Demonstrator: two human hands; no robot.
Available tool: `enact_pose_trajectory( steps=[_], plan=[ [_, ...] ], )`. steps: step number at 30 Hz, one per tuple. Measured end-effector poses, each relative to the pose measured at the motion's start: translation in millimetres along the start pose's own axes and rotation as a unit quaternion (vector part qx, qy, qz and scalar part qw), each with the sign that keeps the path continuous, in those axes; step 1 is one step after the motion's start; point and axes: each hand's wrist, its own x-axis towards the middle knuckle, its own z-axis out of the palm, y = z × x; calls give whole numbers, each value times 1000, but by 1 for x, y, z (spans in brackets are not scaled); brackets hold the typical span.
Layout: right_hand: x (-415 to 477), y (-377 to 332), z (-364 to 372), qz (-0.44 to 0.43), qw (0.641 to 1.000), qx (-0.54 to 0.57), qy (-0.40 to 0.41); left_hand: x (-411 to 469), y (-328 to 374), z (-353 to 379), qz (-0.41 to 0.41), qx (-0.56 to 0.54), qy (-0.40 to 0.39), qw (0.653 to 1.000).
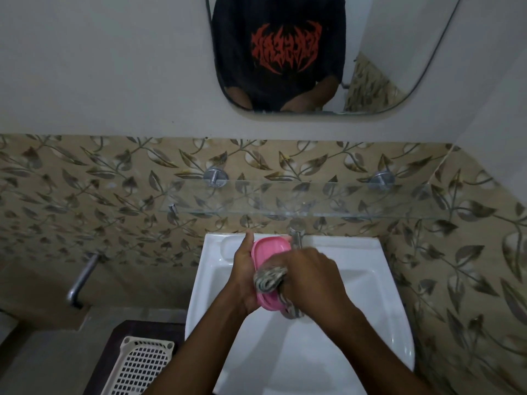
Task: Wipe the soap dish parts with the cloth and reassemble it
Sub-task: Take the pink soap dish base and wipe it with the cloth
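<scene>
Our left hand (pixel 245 276) curls around the pink soap dish part (pixel 272 248) above the white basin (pixel 362 283). Just right of it, our right hand (pixel 313 279) grips the bunched cloth (pixel 269 277) and presses it against the dish.

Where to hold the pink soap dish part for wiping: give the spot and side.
Take the pink soap dish part by its long left rim, coming from the left, as the left hand does. It is a shallow oval with its hollow turned toward the right hand, so this leaves the inside free for the cloth.
</scene>
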Motion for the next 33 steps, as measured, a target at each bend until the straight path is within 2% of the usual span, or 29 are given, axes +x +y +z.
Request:
enact_pose_trajectory(
  steps=[2, 3, 8, 13, 15, 19, 25, 29, 31, 33],
  plan=[
    [-11, 0, 2, -6, 999, -15, -47, 0, -1, -2, 8, 4, 14, 1000],
    [-11, 0, 1, -6, 999, -17, -43, -1, -3, 0, 6, 6, 21, 1000],
    [6, -5, -14, 21, 998, -28, 54, -4, -8, 10, 17, 19, 2, 1000],
    [-12, -4, 2, -42, 998, -33, -16, -4, 1, 5, 32, -5, 1, 999],
    [-16, -2, 7, -48, 997, -52, -16, -2, 0, 2, 36, 2, 8, 999],
    [-15, 9, 8, -1, 996, -80, 29, -2, -1, 0, 58, 22, 10, 998],
    [-30, -3, 30, 30, 999, 5, 36, 1, -8, -5, 124, -19, 11, 992],
    [-22, 10, 27, 96, 990, -38, 100, -2, -9, -2, 156, -25, -8, 987],
    [-27, 3, 33, 99, 987, -32, 123, 0, -10, -3, 176, -36, -11, 984],
    [-37, -8, 42, 74, 991, 18, 113, 2, -12, -7, 192, -41, -15, 980]
  ],
)
